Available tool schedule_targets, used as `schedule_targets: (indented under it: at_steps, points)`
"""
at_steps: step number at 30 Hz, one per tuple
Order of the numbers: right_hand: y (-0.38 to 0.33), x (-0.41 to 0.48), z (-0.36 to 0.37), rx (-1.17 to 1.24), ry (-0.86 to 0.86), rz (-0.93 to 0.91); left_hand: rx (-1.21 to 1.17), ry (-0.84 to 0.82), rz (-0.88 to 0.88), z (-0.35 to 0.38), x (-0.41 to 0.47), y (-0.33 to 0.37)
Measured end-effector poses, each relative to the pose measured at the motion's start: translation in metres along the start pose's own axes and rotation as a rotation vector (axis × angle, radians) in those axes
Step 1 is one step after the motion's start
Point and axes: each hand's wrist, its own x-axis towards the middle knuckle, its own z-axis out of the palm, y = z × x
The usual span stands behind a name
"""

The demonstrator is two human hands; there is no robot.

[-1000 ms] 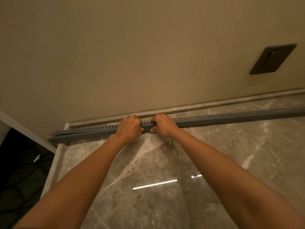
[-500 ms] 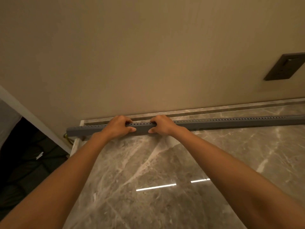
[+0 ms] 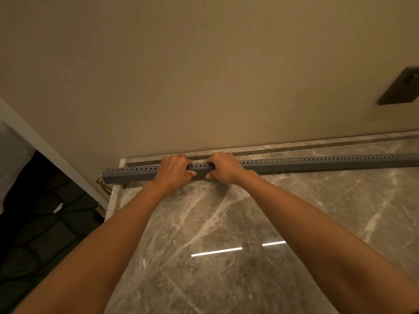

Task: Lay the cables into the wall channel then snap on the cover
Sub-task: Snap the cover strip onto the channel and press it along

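Both hands — left (image 3: 174, 172), right (image 3: 224, 167) — clenched around grey channel (image 3: 317, 163), lying lengthwise along wall (image 3: 204, 75)

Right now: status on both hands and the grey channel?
Left hand and right hand both clamped side by side on long grey perforated plastic channel. Channel lying on marble ledge along beige wall. Yellowish cable at its left end; nothing blocking.

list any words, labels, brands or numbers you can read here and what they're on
None can be read.
Grey channel: only a row of small holes, no print visible.
Dark wall plate: no legible marking; cut off at the frame edge.
Wall and marble top: plain, no text.
White scrap on the dark floor: too small to tell.
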Motion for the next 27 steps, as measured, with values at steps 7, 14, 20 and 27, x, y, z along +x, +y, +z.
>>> schedule_targets:
  at_steps: [7,14,20,27]
  points:
    - [-0.010,0.005,-0.011,0.007,-0.097,0.045,-0.317,-0.078,0.001,-0.007,-0.001,-0.023]
    - [-0.053,0.022,0.005,0.039,-0.156,-0.036,-0.210,-0.169,-0.059,-0.019,-0.008,-0.073]
    - [-0.066,0.029,0.015,0.006,-0.098,-0.055,-0.070,-0.116,-0.037,-0.014,-0.007,-0.072]
    - [-0.066,0.029,0.018,-0.070,-0.053,-0.088,-0.027,-0.030,-0.020,-0.011,-0.008,-0.070]
